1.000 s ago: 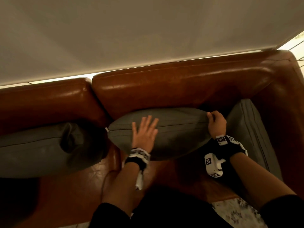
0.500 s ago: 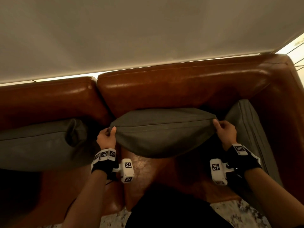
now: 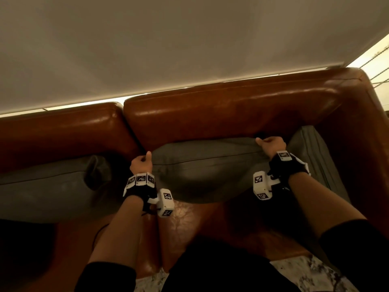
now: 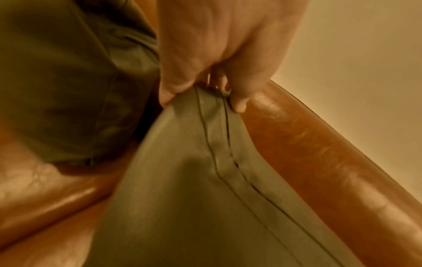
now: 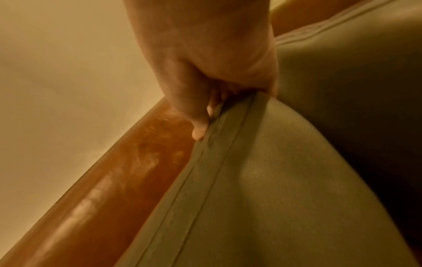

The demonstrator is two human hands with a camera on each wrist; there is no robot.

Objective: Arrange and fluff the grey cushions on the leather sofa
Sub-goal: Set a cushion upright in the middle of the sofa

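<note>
Head view: left hand (image 3: 141, 164) pinches the middle cushion's (image 3: 207, 171) left top corner; right hand (image 3: 271, 145) pinches its right top corner. Cushion long axis runs left to right between both hands, its top edge against the sofa backrest (image 3: 221, 114). Neither hand is clearly nearer. Two further grey cushions (image 3: 42, 186) flank it.

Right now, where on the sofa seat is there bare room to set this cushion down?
Bare seat shows in front of the middle cushion, between the arms. The back is crowded: left cushion, middle cushion and right cushion line it. The left hand and right hand each pinch a top corner.
</note>
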